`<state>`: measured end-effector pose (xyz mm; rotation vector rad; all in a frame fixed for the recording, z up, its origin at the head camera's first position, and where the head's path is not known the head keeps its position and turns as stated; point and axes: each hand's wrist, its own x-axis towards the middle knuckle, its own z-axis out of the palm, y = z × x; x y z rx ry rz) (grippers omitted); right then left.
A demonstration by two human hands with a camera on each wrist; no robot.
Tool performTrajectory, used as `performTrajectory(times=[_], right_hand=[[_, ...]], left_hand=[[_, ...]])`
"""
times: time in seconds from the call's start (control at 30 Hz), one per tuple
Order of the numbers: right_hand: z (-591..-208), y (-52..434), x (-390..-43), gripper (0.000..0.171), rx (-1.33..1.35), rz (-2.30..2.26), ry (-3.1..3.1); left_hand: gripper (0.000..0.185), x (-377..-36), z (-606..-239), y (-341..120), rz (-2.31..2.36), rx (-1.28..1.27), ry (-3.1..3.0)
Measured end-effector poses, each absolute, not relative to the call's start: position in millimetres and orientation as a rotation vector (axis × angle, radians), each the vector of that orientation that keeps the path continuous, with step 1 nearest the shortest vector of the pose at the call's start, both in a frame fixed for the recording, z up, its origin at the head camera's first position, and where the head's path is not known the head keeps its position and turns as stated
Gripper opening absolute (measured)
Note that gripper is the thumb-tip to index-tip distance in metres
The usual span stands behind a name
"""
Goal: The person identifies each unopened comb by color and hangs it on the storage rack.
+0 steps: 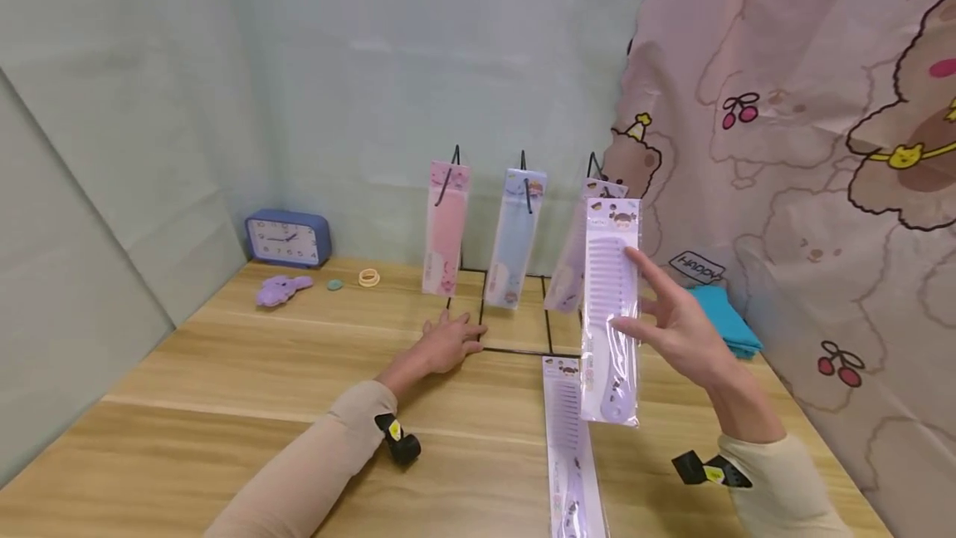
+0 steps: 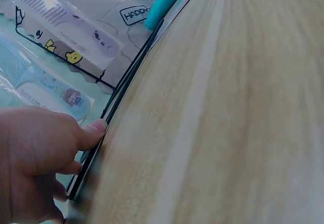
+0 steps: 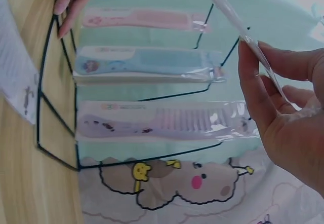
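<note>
My right hand point(image 1: 675, 335) pinches a packaged purple comb point(image 1: 608, 364) by its side edge, upright in front of the rack. Edge-on in the right wrist view, that package point(image 3: 235, 16) sits between thumb and fingers. Fingers spread, my left hand point(image 1: 442, 344) rests at the front left of the black wire rack point(image 1: 515, 351), its thumb touching the base wire. From the rack's hooks hang a packaged pink comb point(image 1: 448, 231), a blue one point(image 1: 514, 231) and a purple one point(image 3: 167, 120), the last partly hidden in the head view. Another packaged purple comb point(image 1: 568, 438) lies on the table.
On the wooden table point(image 1: 224, 388), a blue clock point(image 1: 287, 239) stands at the back left. Near it lie a purple plush-like item point(image 1: 282, 290), a small green piece point(image 1: 334, 284) and a cream ring point(image 1: 368, 277). A folded teal cloth point(image 1: 724, 318) sits by the right curtain.
</note>
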<state>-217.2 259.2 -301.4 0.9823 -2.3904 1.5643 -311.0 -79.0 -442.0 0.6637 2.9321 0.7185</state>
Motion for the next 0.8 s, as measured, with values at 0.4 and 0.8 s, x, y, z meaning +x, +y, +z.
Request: performTrajectory(times=[0.4, 0.8], right_hand=[[-309.5, 257.1, -229.0, 0.088, 0.719, 1.473, -2.407], [-320.3, 242.2, -273.5, 0.076, 0.346, 1.352, -2.384]], left_hand=[[0.042, -308.4, -441.1, -79.8, 0.747, 0.677, 2.920], [0.043, -309.4, -441.8, -80.5, 0.759, 0.673, 2.926]])
